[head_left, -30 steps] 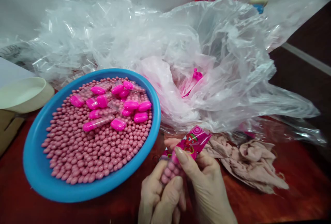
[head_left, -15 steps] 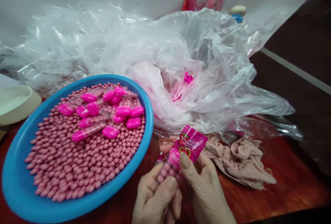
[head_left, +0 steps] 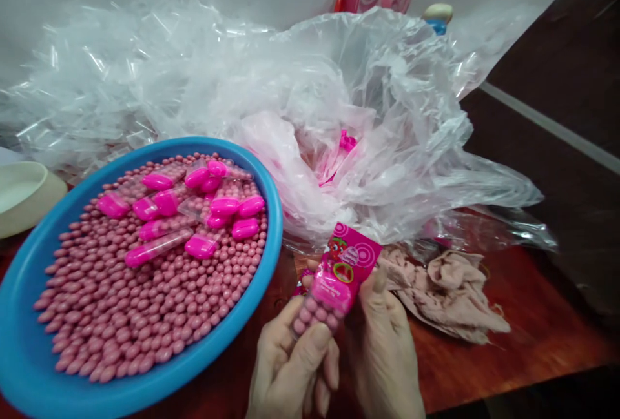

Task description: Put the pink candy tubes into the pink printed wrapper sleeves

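Observation:
A pink candy packet with a printed strawberry label and round pink candies in its clear lower end is held up in front of me. My left hand pinches the lower end, thumb over the candies. Against the right edge is my right hand, closed, its thumb beside the edge and its fingers partly hidden behind. To the left, a blue basin holds many loose pink candies. Several clear tubes with bright pink caps lie on top of them.
A large heap of clear plastic fills the back. An opened plastic bag has bright pink pieces inside. A crumpled beige cloth lies on the red-brown table. A pale bowl stands at far left.
My right thumb has slid off the packet's front to its right edge, so the label shows more fully. The left hand keeps its pinch. The view has shifted slightly.

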Demonstrator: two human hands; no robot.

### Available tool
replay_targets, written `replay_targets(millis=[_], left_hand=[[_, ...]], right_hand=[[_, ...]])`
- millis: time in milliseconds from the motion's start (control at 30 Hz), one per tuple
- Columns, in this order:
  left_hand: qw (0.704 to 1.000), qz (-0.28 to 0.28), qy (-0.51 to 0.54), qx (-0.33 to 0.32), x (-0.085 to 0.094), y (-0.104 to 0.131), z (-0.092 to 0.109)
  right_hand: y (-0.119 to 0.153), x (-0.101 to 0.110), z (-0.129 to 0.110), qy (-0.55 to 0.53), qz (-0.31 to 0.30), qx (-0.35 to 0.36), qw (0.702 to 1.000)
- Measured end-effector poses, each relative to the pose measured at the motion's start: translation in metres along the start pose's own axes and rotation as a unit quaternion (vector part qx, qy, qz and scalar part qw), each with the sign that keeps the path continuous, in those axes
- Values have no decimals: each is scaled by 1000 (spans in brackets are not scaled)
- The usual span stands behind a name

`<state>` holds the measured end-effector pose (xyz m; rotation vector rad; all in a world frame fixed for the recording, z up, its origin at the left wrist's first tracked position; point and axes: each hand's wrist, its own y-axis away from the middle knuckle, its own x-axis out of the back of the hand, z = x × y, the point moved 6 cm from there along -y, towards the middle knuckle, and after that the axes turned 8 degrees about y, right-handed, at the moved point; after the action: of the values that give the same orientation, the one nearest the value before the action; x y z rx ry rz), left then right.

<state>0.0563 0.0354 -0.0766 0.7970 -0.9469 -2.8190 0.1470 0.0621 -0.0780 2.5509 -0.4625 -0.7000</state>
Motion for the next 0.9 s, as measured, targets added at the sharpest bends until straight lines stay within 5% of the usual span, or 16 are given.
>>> replay_targets(millis=[167,400,567,800,900], left_hand=[[999,-25,45,12,-1,-4,0],[995,42,87,-26,6,-2,-9],[975,101,191,-47,8,1,-10],[980,-5,192,44,-6,-4,-9],[983,-8,176,55,-9,-3,-10]], right_hand=[[3,-2,-3,51,-45,12,998],[11,-15,4,89,-70,-14,993],[16,-12,7,96,-33,-3,995],[8,-4,-7,119,-79,19,990],[6,-4,-14,136,-103,37,985]])
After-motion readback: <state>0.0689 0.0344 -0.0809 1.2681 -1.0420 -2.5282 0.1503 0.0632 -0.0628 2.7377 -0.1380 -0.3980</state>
